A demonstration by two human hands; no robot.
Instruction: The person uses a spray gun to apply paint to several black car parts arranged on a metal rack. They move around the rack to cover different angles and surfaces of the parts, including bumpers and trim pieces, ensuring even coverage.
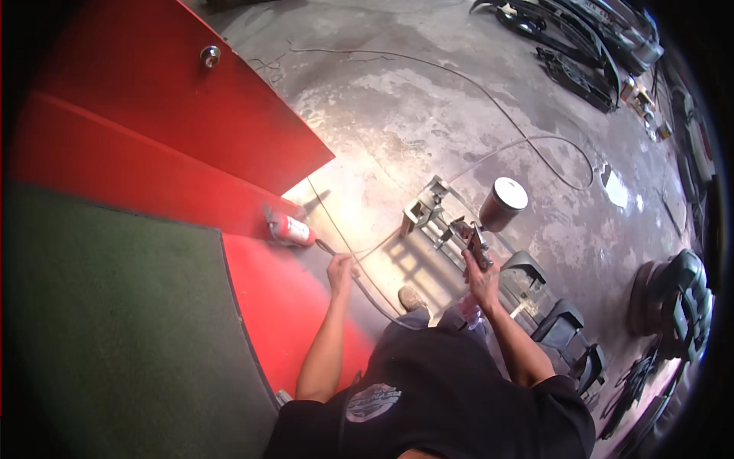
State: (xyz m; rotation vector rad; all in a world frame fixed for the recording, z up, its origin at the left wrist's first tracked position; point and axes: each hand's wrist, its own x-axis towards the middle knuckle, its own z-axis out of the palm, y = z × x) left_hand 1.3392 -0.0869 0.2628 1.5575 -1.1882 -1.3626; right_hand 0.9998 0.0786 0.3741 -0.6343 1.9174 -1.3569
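Observation:
My right hand [482,279] is wrapped round the handle of a spray gun [477,245]. A dark cup with a white lid [503,205] sits tilted on top of the gun. To the left, my left hand [342,271] is closed around a dark hose [370,297], which bends in a small loop beyond the fingers and runs back toward my waist. Ahead of the gun stands a metal rack [417,216]. Dark plastic parts [523,267] sit on it to the right of my right hand.
A red fire extinguisher [292,229] stands beside a red door [160,92] with a round knob. Green matting [130,306] covers the left. A thin hose [489,96] curves across the concrete floor. Dark car parts [577,53] lie at the far right, with more [677,302] nearer.

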